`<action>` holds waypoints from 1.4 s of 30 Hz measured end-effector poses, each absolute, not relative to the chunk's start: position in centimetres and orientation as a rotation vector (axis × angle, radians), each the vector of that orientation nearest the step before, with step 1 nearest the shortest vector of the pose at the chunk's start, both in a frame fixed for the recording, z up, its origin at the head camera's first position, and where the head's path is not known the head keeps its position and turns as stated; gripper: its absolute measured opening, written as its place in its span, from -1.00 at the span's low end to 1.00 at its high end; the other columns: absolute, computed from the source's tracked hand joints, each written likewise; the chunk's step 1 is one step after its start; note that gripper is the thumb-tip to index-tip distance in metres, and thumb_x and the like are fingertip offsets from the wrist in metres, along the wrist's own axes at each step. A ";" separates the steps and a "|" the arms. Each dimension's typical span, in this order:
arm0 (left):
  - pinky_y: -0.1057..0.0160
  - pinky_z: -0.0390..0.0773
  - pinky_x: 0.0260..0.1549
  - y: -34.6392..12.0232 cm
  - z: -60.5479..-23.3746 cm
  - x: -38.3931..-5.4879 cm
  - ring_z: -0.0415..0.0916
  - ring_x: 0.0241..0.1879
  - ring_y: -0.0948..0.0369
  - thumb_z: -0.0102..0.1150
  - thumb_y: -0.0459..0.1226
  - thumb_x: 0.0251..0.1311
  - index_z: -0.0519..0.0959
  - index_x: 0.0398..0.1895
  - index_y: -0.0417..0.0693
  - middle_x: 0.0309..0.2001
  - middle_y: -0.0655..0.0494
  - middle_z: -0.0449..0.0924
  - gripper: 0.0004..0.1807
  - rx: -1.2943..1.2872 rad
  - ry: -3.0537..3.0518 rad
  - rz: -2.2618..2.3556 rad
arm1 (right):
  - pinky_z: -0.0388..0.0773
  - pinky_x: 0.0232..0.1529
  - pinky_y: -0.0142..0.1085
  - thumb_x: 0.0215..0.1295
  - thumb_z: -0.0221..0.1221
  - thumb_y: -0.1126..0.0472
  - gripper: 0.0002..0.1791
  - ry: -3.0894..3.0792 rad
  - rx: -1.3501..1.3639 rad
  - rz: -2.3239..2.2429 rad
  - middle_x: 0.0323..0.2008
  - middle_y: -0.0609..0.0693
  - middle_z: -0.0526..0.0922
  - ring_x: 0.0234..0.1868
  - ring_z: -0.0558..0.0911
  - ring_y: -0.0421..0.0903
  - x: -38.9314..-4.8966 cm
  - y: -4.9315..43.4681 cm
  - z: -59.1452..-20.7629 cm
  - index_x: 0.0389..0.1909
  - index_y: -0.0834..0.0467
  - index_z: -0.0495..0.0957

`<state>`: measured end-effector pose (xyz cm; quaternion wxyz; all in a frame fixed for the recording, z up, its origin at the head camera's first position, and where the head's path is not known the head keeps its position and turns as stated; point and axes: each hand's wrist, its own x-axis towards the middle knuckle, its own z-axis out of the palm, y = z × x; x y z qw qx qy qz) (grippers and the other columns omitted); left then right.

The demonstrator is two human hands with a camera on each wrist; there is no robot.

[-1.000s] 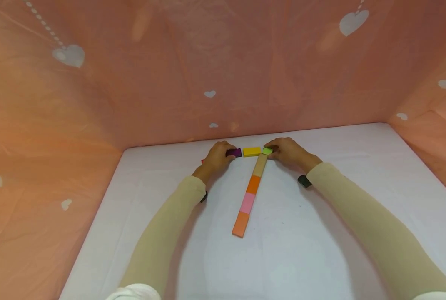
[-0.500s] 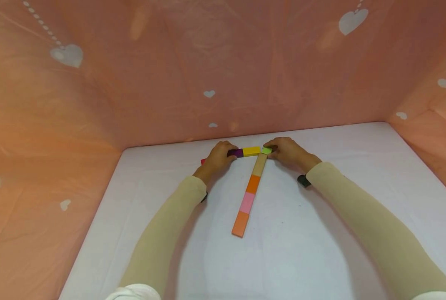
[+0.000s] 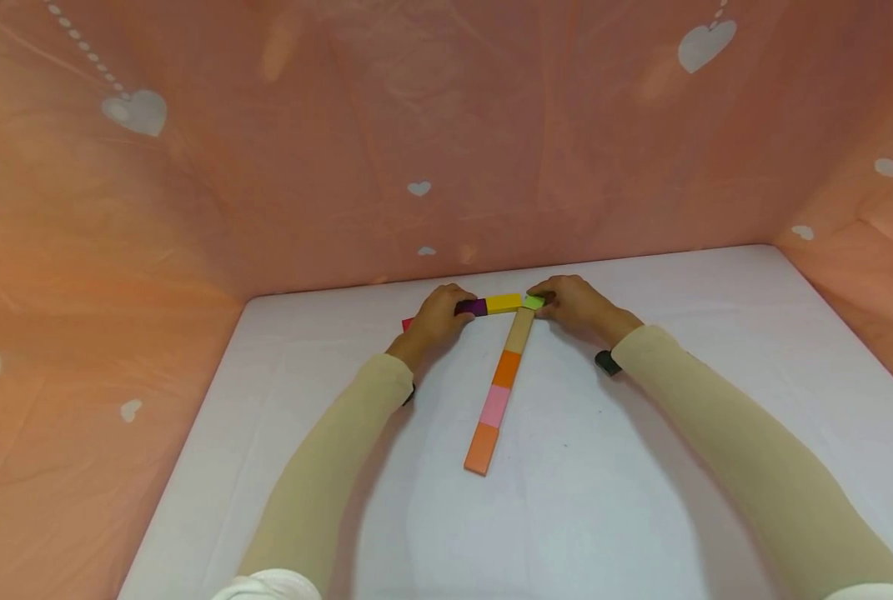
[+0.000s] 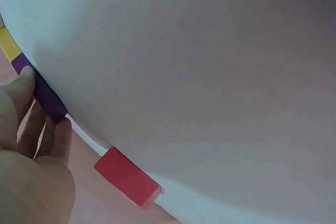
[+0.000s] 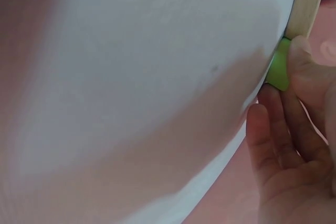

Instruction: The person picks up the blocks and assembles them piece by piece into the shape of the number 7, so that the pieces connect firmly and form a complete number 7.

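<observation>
Between thumb and fingers my left hand point(image 3: 437, 318) pinches a purple block point(image 4: 46, 94), whose far end meets a yellow block point(image 3: 504, 303). My right hand point(image 3: 577, 304) grips a small green block point(image 3: 534, 302) at the top of a row of blocks. From there the row slants toward me: a natural wood block point(image 3: 519, 330), an orange block point(image 3: 507, 368), a pink block point(image 3: 495, 406) and a light orange block point(image 3: 481, 449). A red block point(image 4: 127, 177) lies apart from the purple one, mostly hidden behind my left hand in the head view.
The blocks lie on a white-covered table point(image 3: 604, 500). An orange cloth point(image 3: 446, 150) with white hearts rises along its back edge and both sides. A dark band piece point(image 3: 608, 362) shows under the right sleeve.
My left hand has slid the purple block slightly right, closing the gap to the yellow block. The right hand stays at the green block.
</observation>
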<state>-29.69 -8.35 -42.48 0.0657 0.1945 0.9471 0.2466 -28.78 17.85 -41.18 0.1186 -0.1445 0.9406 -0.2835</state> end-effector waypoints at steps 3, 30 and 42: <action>0.19 0.43 0.33 -8.4 -42.5 -29.7 0.41 0.19 0.13 0.18 -0.20 0.37 0.55 0.26 -0.02 0.18 0.07 0.54 -0.59 0.591 2.860 0.745 | 0.56 0.23 -0.08 0.36 0.24 0.20 -0.47 2.747 -0.426 -0.829 0.12 0.12 0.59 0.06 0.56 0.03 -28.8 17.8 -41.2 0.34 0.16 0.45; 0.17 0.47 0.29 -9.0 -42.4 -29.9 0.47 0.16 0.11 0.27 -0.21 0.31 0.54 0.27 -0.04 0.20 0.02 0.53 -0.54 0.651 2.860 0.787 | 0.55 0.24 -0.08 0.35 0.25 0.21 -0.46 2.760 -0.411 -0.834 0.13 0.10 0.59 0.07 0.55 0.02 -28.7 17.8 -41.4 0.34 0.15 0.45; 0.02 0.39 0.36 -13.8 -41.4 -28.4 0.43 0.25 0.01 0.38 -0.23 0.20 0.60 0.16 -0.13 0.15 -0.03 0.58 -0.55 0.717 2.860 0.938 | 0.55 0.24 -0.08 0.36 0.25 0.19 -0.47 2.756 -0.387 -0.838 0.13 0.09 0.58 0.07 0.55 0.02 -28.5 17.5 -41.2 0.34 0.13 0.45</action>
